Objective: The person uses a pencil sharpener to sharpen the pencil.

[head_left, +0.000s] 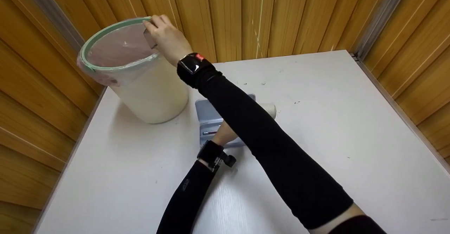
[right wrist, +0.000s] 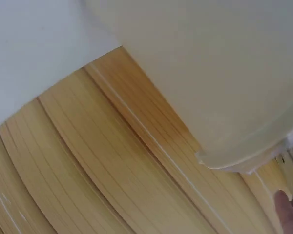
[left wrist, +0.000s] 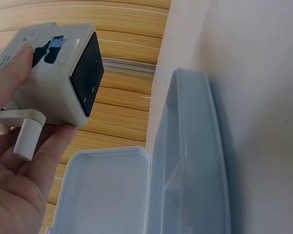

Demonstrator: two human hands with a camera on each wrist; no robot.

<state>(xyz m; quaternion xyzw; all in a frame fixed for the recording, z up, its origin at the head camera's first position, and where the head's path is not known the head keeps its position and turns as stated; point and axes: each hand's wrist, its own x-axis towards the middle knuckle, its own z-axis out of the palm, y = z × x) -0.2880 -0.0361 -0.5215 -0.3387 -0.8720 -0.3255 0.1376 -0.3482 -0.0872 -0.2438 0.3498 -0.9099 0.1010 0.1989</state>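
Observation:
My right hand (head_left: 154, 30) reaches across to the back left and pinches a small grey flat piece (head_left: 150, 39) over the rim of a cream waste bin (head_left: 151, 93) lined with a clear bag. In the right wrist view only a fingertip (right wrist: 288, 217) and the bin's wall (right wrist: 210, 68) show. My left hand (left wrist: 36, 105) holds a white cube-shaped device (left wrist: 56, 92) with a black face and a white peg, just above an open pale blue plastic case (left wrist: 185, 161). In the head view the right sleeve hides most of the left hand.
The case (head_left: 208, 116) lies on a white table (head_left: 316, 121) in front of the bin. A white object (head_left: 270, 109) peeks out past the right sleeve. Wooden slat walls close in the table at the back and on both sides.

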